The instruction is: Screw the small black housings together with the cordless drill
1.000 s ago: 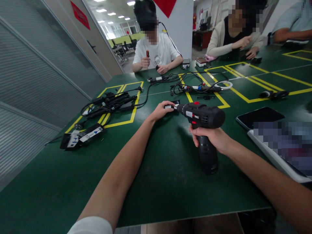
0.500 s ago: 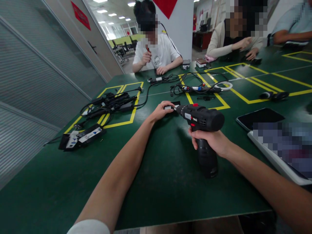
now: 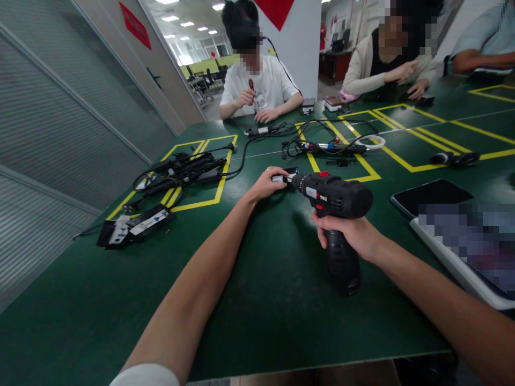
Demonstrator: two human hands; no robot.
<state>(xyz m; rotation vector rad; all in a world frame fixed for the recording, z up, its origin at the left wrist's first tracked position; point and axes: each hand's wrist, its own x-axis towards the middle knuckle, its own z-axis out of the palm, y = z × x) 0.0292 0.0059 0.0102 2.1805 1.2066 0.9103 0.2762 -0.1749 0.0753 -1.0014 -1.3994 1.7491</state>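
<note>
My right hand (image 3: 349, 229) is wrapped round the handle of a black cordless drill (image 3: 336, 194) with red buttons. Its nose points left, and the silver bit end reaches the fingertips of my left hand (image 3: 269, 183). Those fingers are closed on a small black part (image 3: 293, 171) lying on the green table (image 3: 261, 300). A light strip shows along the part's near side, but my fingers cover much of it. Whether the bit touches the part I cannot tell.
Left lie tangled black cables (image 3: 189, 169) and a black case with white labels (image 3: 151, 221). Beyond the drill is a corded tool (image 3: 330, 147) with a white ring (image 3: 372, 141). At right are a phone (image 3: 432, 197) and a tablet (image 3: 462, 262). A person opposite holds a red-handled screwdriver (image 3: 251, 86).
Both my hands stay nearly in place; the drill's handle end has dipped slightly. Across the table, the person's screwdriver hand has moved a little down and to the right.
</note>
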